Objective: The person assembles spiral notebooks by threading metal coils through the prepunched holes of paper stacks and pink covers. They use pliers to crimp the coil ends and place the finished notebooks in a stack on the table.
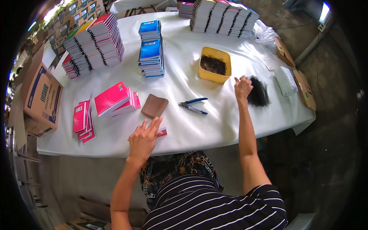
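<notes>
My left hand (142,140) lies with its fingers stretched out over a small pink-covered notebook (163,132) near the front edge of the table, hiding most of it. Just beyond those fingertips sits a brown block (155,106). My right hand (243,88) is at the left edge of a pile of black spiral binding coils (259,92). Its fingers are curled together, and what is between them is too small to make out. Blue-handled cutting pliers (197,100) lie between my hands. Beyond them, a yellow tub (206,75) holds more dark coils.
Pink notebooks (112,99) lie in loose piles at the left, beside a cardboard box (43,96). Blue notebooks (150,51) stand stacked at the back middle. Tall notebook stacks (96,42) rise at the back left, others at the back right. A white wrapped packet (286,81) lies far right.
</notes>
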Action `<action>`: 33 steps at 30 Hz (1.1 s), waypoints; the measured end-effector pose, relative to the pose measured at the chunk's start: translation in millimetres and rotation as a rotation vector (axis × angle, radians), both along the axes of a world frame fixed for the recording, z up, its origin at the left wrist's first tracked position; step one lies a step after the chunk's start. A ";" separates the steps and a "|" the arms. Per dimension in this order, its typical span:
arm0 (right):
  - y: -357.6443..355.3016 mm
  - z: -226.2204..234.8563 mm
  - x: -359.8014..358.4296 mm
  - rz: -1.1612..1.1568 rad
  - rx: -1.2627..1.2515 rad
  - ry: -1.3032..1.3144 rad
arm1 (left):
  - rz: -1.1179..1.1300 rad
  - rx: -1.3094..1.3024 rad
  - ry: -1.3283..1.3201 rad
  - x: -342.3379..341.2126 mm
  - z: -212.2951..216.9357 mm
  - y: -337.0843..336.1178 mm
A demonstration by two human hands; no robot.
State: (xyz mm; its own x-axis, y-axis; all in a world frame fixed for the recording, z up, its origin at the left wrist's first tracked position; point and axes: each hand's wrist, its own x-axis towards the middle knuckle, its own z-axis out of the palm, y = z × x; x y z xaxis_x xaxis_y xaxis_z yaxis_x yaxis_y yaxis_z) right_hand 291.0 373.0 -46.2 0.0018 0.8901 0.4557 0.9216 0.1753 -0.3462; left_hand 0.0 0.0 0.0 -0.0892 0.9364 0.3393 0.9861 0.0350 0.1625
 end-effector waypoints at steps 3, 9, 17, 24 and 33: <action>20.3 0.8 20.0 -0.226 0.028 -0.515 | 0.021 0.016 -0.012 3.8 -3.0 1.6; 38.7 6.2 57.4 -0.064 -0.038 -0.371 | 0.029 -0.052 -0.006 3.3 2.7 6.3; -74.4 82.3 -23.9 0.786 -0.061 0.289 | 0.031 -0.005 -0.015 2.1 -0.3 8.1; -209.0 68.2 -109.1 1.188 -0.647 0.354 | 0.031 -0.043 -0.007 1.3 0.4 8.2; -198.7 58.1 -123.2 1.320 -0.799 0.376 | 0.010 -0.032 -0.022 -1.7 -1.5 7.4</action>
State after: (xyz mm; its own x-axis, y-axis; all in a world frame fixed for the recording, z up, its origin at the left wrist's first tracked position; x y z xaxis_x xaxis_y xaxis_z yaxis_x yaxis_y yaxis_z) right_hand 167.8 174.3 11.8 -0.9331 0.3573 0.0414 0.1200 0.4178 -0.9006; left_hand -1.7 7.4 -1.5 -0.1053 0.9459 0.3069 0.9819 0.0500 0.1828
